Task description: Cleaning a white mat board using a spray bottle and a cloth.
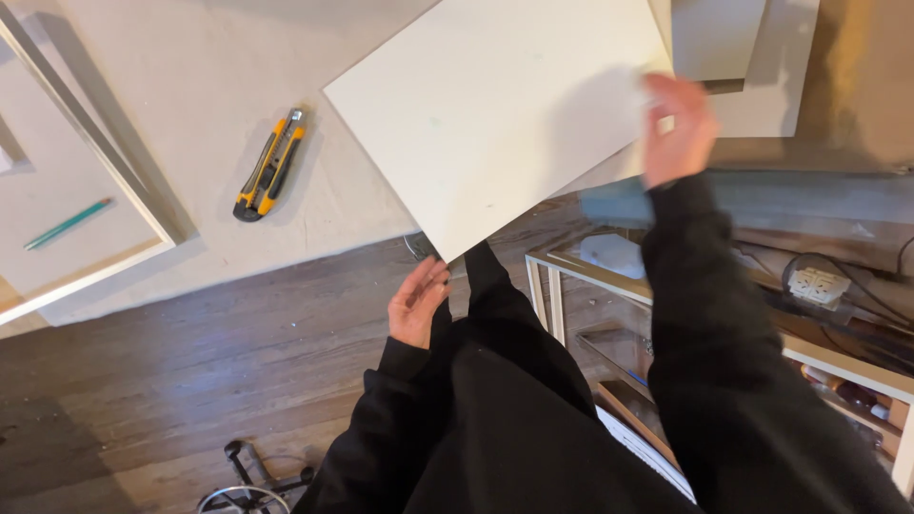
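A large white rectangular board [495, 105] lies tilted over the edge of a beige cloth-covered worktable [209, 67]. My right hand [678, 128] grips the board's right edge, fingers curled onto it, slightly blurred. My left hand [417, 303] hovers just below the board's near corner, palm up and fingers spread, holding nothing. Both arms wear black sleeves. A yellow and black utility knife [270, 166] rests on the cloth to the left of the board.
A white wooden frame [90, 143] with a teal pencil [67, 224] inside sits at far left. More white boards [733, 43] lie at top right. A white shelf unit [609, 276] and a power strip [819, 284] stand at right. Dark wood floor [171, 381] lies below.
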